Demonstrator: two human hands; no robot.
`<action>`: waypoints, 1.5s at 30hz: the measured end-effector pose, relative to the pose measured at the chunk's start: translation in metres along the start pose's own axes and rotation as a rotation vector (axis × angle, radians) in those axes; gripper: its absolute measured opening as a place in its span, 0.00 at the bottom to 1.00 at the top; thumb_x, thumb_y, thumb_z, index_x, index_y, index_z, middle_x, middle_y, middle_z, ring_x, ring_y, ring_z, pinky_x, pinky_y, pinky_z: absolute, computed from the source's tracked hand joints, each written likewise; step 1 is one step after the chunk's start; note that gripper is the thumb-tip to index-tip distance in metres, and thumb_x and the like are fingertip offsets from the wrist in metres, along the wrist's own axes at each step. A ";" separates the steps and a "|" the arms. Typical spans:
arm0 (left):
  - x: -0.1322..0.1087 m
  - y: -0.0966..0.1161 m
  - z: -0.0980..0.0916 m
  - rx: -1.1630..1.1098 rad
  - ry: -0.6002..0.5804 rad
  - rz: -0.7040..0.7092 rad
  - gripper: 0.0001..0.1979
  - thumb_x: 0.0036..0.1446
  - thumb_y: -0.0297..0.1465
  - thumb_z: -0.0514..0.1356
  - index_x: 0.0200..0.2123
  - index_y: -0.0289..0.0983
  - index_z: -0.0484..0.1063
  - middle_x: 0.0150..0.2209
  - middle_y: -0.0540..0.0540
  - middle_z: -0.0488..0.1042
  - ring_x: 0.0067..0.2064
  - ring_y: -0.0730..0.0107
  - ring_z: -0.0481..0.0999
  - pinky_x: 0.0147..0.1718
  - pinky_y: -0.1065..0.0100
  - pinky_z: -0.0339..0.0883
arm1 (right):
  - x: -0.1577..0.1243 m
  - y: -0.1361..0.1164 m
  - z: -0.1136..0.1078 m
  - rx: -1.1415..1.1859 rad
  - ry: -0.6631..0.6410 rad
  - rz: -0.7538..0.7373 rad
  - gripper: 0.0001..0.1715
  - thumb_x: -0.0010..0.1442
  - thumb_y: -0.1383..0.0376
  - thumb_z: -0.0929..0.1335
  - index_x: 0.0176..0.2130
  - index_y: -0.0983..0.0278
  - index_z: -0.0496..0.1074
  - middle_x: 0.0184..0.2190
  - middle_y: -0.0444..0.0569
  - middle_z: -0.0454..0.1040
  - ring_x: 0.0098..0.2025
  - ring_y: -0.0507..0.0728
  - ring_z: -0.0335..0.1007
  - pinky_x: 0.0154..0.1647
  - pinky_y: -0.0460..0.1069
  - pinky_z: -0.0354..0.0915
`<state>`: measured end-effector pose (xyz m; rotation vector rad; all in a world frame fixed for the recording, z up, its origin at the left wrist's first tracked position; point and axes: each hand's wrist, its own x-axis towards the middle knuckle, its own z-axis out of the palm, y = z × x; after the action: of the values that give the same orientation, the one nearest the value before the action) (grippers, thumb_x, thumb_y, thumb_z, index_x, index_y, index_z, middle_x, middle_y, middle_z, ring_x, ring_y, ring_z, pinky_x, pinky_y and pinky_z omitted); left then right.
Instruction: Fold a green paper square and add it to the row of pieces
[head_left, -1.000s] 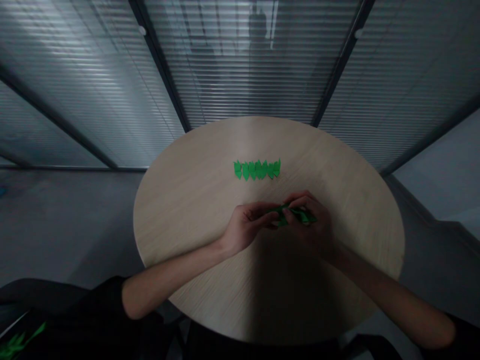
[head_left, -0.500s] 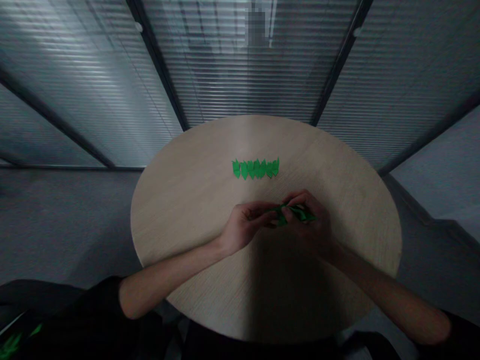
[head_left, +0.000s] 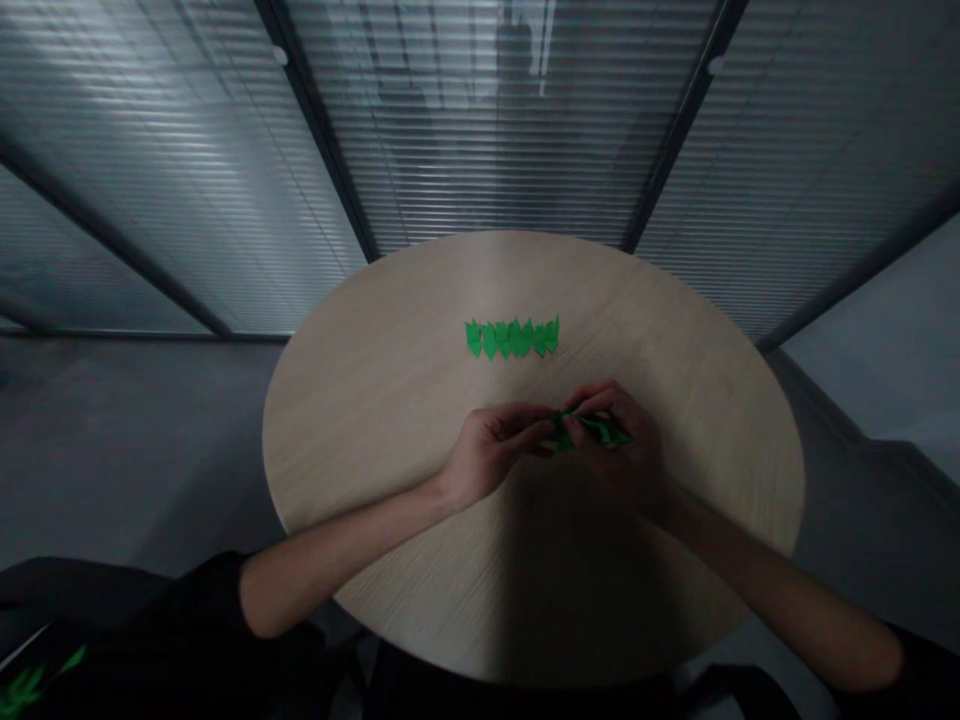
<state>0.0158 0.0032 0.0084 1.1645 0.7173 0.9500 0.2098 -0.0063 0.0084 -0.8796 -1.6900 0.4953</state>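
Between both hands, over the round table, is a folded green paper piece [head_left: 611,432]. My left hand [head_left: 495,445] is closed, its thumb and fingers pinching the left end of the paper. My right hand [head_left: 626,450] is curled around the other side, with the thumb pressed on the paper and the fingers behind it. The fingers partly hide the paper's shape. Farther back on the table lies a row of several small green folded paper pieces [head_left: 514,338], with pointed tips, set close side by side.
The round wooden table [head_left: 360,400] stands close to glass panels with blinds [head_left: 495,170]. Grey floor [head_left: 150,430] shows on both sides. More green pieces [head_left: 30,688] lie at the lower left, on something dark. A shadow falls across the table's front.
Almost nothing differs. Both hands keep their hold on the green paper in the same place, and the row of pieces lies as before.
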 end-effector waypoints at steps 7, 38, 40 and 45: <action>0.000 0.000 0.000 0.022 -0.004 0.007 0.16 0.61 0.33 0.67 0.49 0.30 0.81 0.41 0.37 0.85 0.38 0.65 0.84 0.40 0.65 0.80 | 0.002 -0.003 0.000 0.015 0.003 0.050 0.05 0.63 0.68 0.72 0.36 0.60 0.71 0.38 0.47 0.75 0.37 0.53 0.73 0.35 0.48 0.69; -0.005 0.005 0.001 0.167 -0.047 0.082 0.18 0.67 0.36 0.61 0.53 0.31 0.79 0.48 0.36 0.83 0.41 0.61 0.84 0.39 0.63 0.81 | 0.001 -0.003 -0.002 -0.029 0.016 0.014 0.07 0.64 0.67 0.71 0.43 0.58 0.70 0.38 0.46 0.71 0.37 0.54 0.70 0.32 0.48 0.69; -0.006 0.005 0.000 0.162 -0.057 0.081 0.18 0.68 0.36 0.60 0.54 0.31 0.78 0.49 0.35 0.83 0.42 0.61 0.84 0.40 0.63 0.81 | 0.001 -0.003 -0.002 -0.038 0.022 0.017 0.07 0.64 0.67 0.71 0.42 0.58 0.70 0.38 0.46 0.71 0.37 0.54 0.70 0.33 0.49 0.69; -0.005 0.004 0.000 0.129 -0.058 0.074 0.19 0.67 0.37 0.62 0.54 0.30 0.77 0.49 0.34 0.82 0.42 0.62 0.84 0.41 0.64 0.81 | 0.002 -0.002 -0.001 -0.047 0.029 0.014 0.07 0.63 0.67 0.71 0.42 0.59 0.71 0.37 0.46 0.72 0.37 0.54 0.70 0.34 0.48 0.68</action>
<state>0.0123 -0.0012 0.0126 1.3344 0.7003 0.9389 0.2103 -0.0060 0.0113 -0.9289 -1.6761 0.4517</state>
